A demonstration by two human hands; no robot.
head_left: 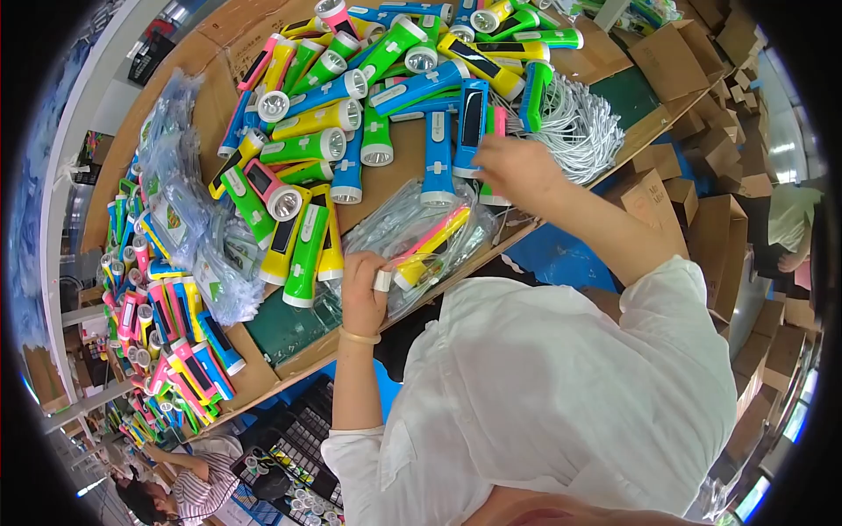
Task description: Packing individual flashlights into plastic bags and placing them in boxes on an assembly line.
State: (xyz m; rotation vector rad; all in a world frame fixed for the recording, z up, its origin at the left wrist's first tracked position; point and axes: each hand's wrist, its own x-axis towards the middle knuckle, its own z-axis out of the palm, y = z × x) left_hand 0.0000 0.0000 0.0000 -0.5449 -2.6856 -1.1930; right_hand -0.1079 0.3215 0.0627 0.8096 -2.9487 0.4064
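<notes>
My left hand (362,285) is closed on the edge of a clear plastic bag (478,230) at the near edge of the table. Inside the bag lies a yellow and pink flashlight (434,245). A small white band shows at the fingers of this hand. My right hand (524,175) has its fingers curled at the lower end of a blue flashlight (472,114) with a dark panel; the fingertips are partly hidden. Another blue flashlight (438,153) lies just left of it. A green and pink flashlight (495,188) is partly under my right hand.
Many loose flashlights (377,53) cover the cardboard-topped table. White cables (583,118) are bundled at the right. Stacked clear bags (175,193) lie at the left, beside a second flashlight heap (175,324). Cardboard boxes (658,206) stand to the right. Another person (197,478) sits at lower left.
</notes>
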